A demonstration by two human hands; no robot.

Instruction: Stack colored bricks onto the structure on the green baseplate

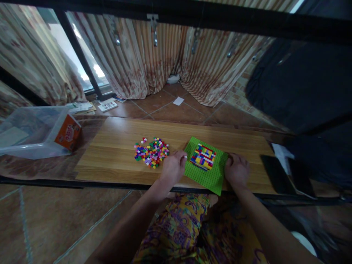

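My left hand (173, 168) is closed in a pinch at the left edge of a green studded baseplate (205, 179), with a small white brick (185, 157) showing at its fingertips. On the baseplate stands a low block of many-coloured bricks (203, 157), red, yellow, blue and white on top. My right hand (237, 169) is closed on the baseplate's right edge, its thumb and fingers curled. The baseplate lies turned at an angle on the wooden board. Left of my left hand, a loose pile of small coloured bricks (152, 152) is spread out.
The wooden board (110, 146) lies across a low table. A clear plastic box (35, 128) with an orange label stands at the left. At the right are a dark flat case (276, 174) and papers. Patterned curtains (154, 62) hang beyond; a dark bar crosses the top.
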